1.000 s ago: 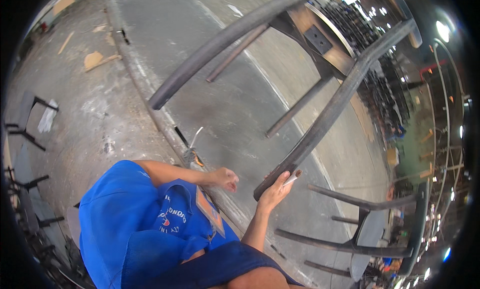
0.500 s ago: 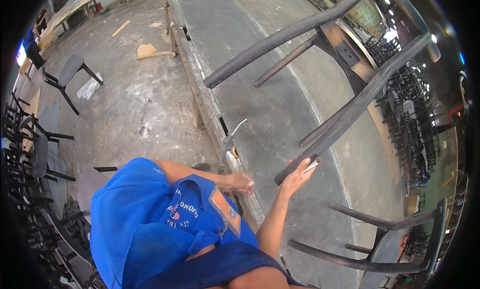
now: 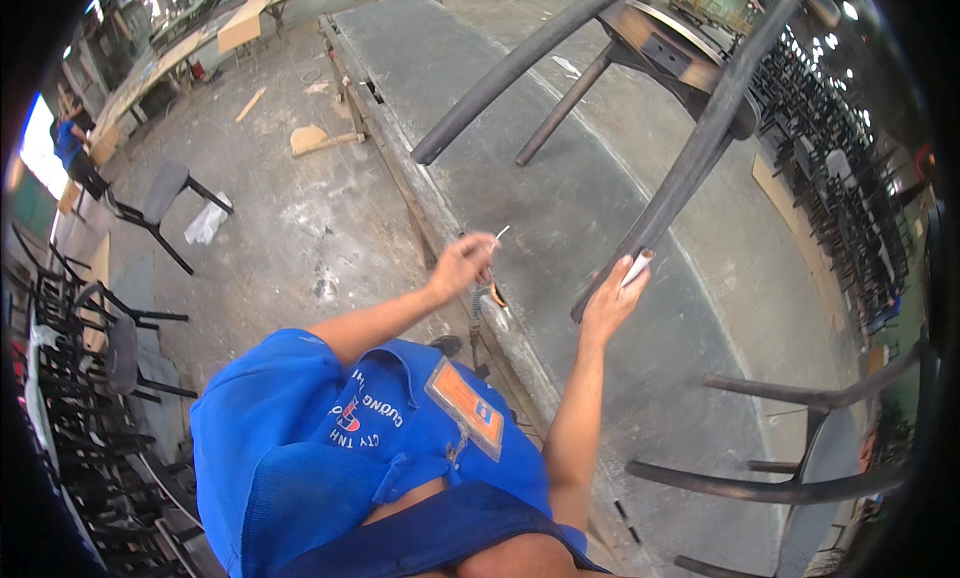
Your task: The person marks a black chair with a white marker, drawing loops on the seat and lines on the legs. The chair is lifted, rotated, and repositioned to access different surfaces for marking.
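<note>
A dark wooden chair (image 3: 690, 158) lies tipped on the long grey table, its legs pointing toward me. My right hand (image 3: 612, 296) is closed round the end of its nearest leg. Between the fingers and thumb of that hand is also a rolled white sheet with a brownish inner side (image 3: 637, 268). At the table's left edge my left hand (image 3: 464, 268) has curled fingers, and a thin white rod (image 3: 503, 232) sticks out from them. Just below that hand hang a grey coil (image 3: 477, 300) and an orange piece (image 3: 496, 294).
A second dark chair (image 3: 800, 490) lies on the grey table (image 3: 520, 218) at the near right. Stacked chairs (image 3: 835, 178) crowd the right side, more (image 3: 110, 458) the left. One chair (image 3: 165, 193) stands on the floor, and a person in blue (image 3: 72, 143) is far left.
My left hand has moved up and forward to the thin white rod at the table edge. My right hand still grips the chair leg, slightly farther forward in view. The whole view has shifted a little.
</note>
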Demonstrator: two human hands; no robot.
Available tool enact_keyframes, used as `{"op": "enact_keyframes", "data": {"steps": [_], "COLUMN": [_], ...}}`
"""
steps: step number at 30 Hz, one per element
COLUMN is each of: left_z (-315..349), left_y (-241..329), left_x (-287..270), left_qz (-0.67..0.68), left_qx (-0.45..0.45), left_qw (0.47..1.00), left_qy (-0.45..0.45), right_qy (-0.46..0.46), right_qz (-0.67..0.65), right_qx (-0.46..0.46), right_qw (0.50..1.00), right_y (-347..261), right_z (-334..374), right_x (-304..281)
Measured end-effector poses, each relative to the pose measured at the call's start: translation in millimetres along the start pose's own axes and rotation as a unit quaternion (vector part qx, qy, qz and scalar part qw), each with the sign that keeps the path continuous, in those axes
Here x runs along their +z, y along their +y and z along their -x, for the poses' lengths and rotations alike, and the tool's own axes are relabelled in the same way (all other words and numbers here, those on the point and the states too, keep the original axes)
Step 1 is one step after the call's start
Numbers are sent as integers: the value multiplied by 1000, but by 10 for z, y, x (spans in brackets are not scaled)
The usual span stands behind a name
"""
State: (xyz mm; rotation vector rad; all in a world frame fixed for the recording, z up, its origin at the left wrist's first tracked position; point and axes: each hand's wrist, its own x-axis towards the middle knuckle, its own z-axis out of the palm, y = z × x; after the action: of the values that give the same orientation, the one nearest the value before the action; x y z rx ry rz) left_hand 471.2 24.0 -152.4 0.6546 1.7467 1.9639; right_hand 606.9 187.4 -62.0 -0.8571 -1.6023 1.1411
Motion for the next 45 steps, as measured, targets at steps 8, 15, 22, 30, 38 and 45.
{"op": "enact_keyframes", "data": {"steps": [8, 15, 22, 30, 38, 45], "left_z": [-875, -1083, -987, -62, 183, 348], "left_y": [716, 756, 570, -424, 8, 289], "left_x": [-911, -1016, -1122, 115, 503, -136], "left_qz": [-309, -482, -355, 81, 206, 140], "left_qx": [310, 313, 343, -72, -285, -268], "left_qw": [856, 783, 811, 994, 918, 953], "left_qy": [276, 239, 314, 4, -186, -24], "right_qy": [-8, 7, 27, 20, -96, -347], "right_qz": [38, 59, 55, 39, -27, -85], "right_qx": [30, -7, -38, -44, -42, -68], "right_qw": [999, 998, 997, 998, 994, 931], "right_y": [8, 96, 126, 196, 252, 282], "right_z": [-137, -123, 42, 387, 937, 865], "right_x": [19, 52, 31, 122, 408, 364]}}
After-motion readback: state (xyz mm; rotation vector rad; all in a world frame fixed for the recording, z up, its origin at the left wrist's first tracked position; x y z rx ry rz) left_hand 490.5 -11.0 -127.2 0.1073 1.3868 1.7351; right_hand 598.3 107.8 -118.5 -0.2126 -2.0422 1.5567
